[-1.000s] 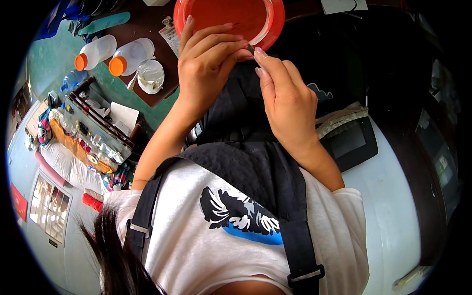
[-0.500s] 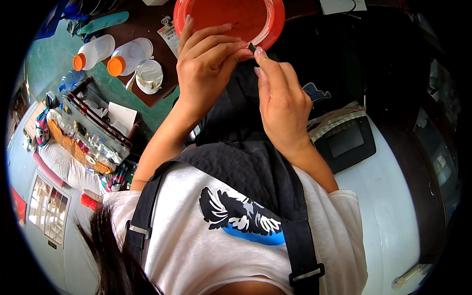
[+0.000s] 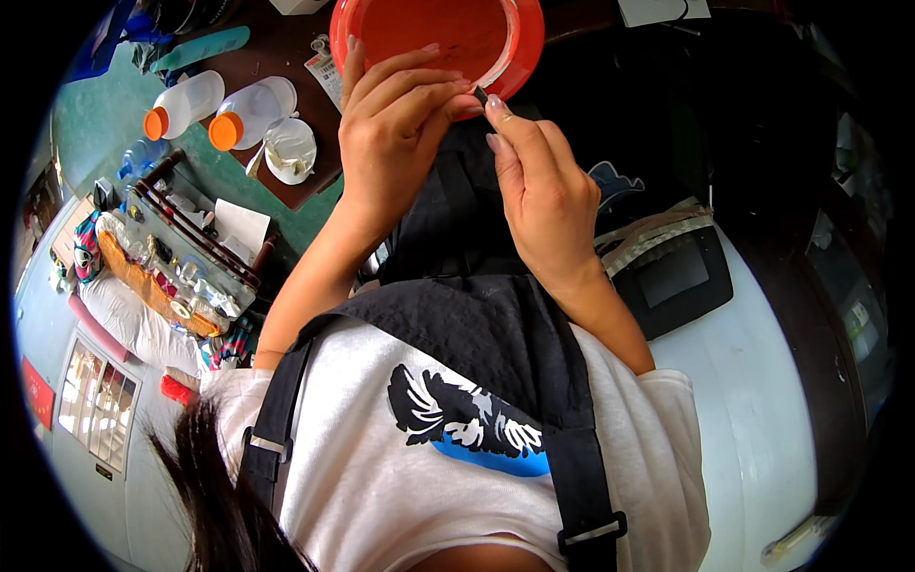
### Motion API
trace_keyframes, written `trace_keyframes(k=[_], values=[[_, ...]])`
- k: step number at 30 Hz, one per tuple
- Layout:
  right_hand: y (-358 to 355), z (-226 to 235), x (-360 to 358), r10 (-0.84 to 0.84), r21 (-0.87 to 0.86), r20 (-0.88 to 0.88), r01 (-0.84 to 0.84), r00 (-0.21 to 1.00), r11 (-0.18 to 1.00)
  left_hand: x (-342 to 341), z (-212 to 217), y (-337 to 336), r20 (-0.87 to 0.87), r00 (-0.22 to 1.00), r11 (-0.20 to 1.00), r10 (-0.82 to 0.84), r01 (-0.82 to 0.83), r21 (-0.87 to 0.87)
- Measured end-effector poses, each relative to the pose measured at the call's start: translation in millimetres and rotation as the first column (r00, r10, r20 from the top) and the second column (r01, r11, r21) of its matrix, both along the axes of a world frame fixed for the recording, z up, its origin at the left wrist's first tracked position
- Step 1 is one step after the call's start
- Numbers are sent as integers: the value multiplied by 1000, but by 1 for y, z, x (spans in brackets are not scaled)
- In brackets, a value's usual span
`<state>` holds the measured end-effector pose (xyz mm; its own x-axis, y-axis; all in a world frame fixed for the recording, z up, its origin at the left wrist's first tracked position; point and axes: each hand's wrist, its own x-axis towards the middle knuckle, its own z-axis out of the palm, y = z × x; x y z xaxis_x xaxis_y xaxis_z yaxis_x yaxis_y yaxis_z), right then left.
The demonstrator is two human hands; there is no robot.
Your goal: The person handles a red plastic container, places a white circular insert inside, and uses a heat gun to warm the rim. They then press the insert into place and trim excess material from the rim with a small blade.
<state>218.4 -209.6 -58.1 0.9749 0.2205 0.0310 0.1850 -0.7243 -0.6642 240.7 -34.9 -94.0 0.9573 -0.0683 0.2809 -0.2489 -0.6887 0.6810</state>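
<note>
Dark and very small, the held item (image 3: 481, 94) sits pinched between the fingertips of both hands at the 12 o'clock position of the view, just below the rim of the red-orange plastic basin (image 3: 519, 57). Its kind cannot be told at this size. The left hand (image 3: 396, 143) is closed on it, thumb and forefinger meeting at the item, remaining fingers curled over and touching the basin rim. The right hand (image 3: 543, 191) is likewise closed, forefinger and thumb pressed together on the same piece.

Handling judgement: the item appears light and thin, easily dropped; a fingertip pinch at its ends is the suitable hold, with low pressure.

Outward from the hands: a black apron (image 3: 477, 315) lies beneath the wrists. At 10 o'clock, two translucent bottles with orange caps (image 3: 205, 105) lie on a brown table (image 3: 295, 57), with a small round cup (image 3: 289, 150) just beside them. At 3 o'clock sits a dark device with a grey screen (image 3: 672, 276).
</note>
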Motion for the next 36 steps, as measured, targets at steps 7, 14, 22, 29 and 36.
trace_keyframes(k=[7,14,22,29,36], values=[[1,11,3,-10,8,-68,10,998,1000,1,-1,0,8,1000,1000,4,-4,-3],[-8,-10,6,-17,183,-13,19,1000,983,1,0,-4,33,999,999,9,-10,48],[-52,-23,18,-115,448,-464,345,878,825,14,2,-21,208,978,986,-14,-21,164],[-47,-23,31,-56,403,-453,261,890,877,14,2,-27,187,982,999,3,-13,50],[-28,-23,57,66,181,-156,-37,986,983,14,5,-20,174,984,998,34,-25,-58]])
